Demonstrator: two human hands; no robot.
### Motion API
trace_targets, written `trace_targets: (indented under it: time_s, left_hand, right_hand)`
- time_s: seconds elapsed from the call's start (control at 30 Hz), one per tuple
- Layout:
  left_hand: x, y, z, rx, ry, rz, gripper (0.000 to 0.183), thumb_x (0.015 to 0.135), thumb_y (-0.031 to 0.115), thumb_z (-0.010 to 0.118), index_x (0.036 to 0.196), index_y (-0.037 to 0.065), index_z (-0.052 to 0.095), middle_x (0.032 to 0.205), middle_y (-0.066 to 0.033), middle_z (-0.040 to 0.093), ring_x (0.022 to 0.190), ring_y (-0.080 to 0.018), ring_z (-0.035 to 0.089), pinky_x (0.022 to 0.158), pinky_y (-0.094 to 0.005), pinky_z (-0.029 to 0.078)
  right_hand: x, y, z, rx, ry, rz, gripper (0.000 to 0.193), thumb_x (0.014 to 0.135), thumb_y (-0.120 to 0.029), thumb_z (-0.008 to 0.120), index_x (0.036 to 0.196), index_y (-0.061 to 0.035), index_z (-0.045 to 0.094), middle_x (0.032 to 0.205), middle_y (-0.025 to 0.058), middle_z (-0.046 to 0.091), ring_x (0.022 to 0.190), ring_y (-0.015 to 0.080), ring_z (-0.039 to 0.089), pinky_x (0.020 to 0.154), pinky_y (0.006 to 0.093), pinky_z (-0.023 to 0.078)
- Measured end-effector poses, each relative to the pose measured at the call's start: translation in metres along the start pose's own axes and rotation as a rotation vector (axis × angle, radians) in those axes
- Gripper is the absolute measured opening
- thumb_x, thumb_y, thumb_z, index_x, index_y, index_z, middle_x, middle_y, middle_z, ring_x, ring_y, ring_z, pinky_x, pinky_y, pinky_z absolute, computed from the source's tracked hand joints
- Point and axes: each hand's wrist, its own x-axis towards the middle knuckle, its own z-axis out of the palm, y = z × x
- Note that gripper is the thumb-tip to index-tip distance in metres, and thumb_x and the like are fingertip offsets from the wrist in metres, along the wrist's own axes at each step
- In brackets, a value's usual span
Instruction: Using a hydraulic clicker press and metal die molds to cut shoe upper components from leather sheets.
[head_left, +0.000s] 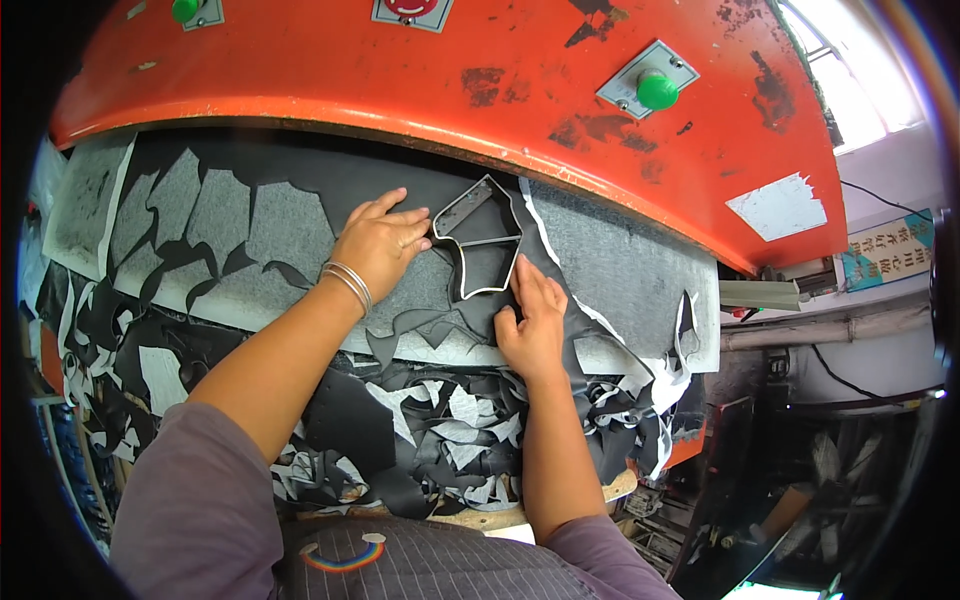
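Observation:
A metal cutting die [490, 240], a thin-walled curved outline with a crossbar, stands on black sheet material [400, 168] on the grey work surface [640, 260]. My left hand [380, 236] is at the die's left side, fingers stretched and spread, with fingertips against its wall. At the die's lower right wall, my right hand [533, 322] touches with extended fingers, its thumb apart. Neither hand wraps around the die. Cut-out shapes in the black sheet leave grey patches to the left. A ragged pale edge of the sheet runs down right of the die.
An orange machine body [420, 100] overhangs the far side of the surface, bearing a green button [657, 90] and a red button [411, 6]. Black and white scraps [450, 425] are heaped along the near edge. Dark shelving [830, 480] stands at the right.

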Motion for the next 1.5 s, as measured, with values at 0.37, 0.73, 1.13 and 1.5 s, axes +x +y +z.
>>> trace_targets:
  time_s: [0.37,0.73,1.13,1.5]
  left_hand:
    - [-0.05,-0.012,-0.111,-0.387,0.09,-0.271,0.028,0.086,0.025,0.066,0.104,0.003,0.069,0.108,-0.0147,0.066,0.099,-0.024,0.064,0.085,-0.0337,0.049]
    - [-0.089,-0.035,-0.347,0.021,0.694,-0.112,0.035,0.094,0.026,0.054,0.069,0.002,0.055,0.068,-0.0096,0.051,0.068,-0.0239,0.05,0.065,-0.0353,0.04]
    - [-0.21,0.086,-0.2,-0.301,-0.266,-0.505,0.056,0.077,0.032,0.075,0.12,0.003,0.055,0.106,-0.0169,0.06,0.085,-0.0266,0.06,0.078,-0.0335,0.049]
    - [-0.174,0.143,-0.161,-0.389,-0.277,-0.257,0.032,0.078,0.008,0.069,0.108,0.0,0.06,0.091,-0.0154,0.061,0.084,-0.0276,0.061,0.077,-0.0356,0.047]
  right_hand:
    - [-0.028,-0.031,-0.028,0.451,0.174,0.217,0.054,0.087,-0.01,0.063,0.136,-0.0028,0.043,0.116,0.0161,0.06,0.106,0.0239,0.057,0.092,0.0338,0.045]
    - [0.023,-0.166,-0.145,0.602,0.528,0.029,0.014,0.091,-0.007,0.062,0.093,-0.0044,0.048,0.078,0.001,0.054,0.069,0.0063,0.053,0.062,0.0213,0.046]
    - [-0.214,-0.229,-0.098,0.125,-0.549,-0.158,0.058,0.074,-0.047,0.073,0.103,0.0019,0.066,0.094,0.0172,0.065,0.093,0.0331,0.061,0.082,0.0374,0.049]
    - [-0.232,-0.215,-0.098,0.095,-0.305,-0.038,0.05,0.075,-0.05,0.07,0.085,-0.0015,0.071,0.081,0.0126,0.063,0.078,0.0294,0.061,0.07,0.0374,0.051]
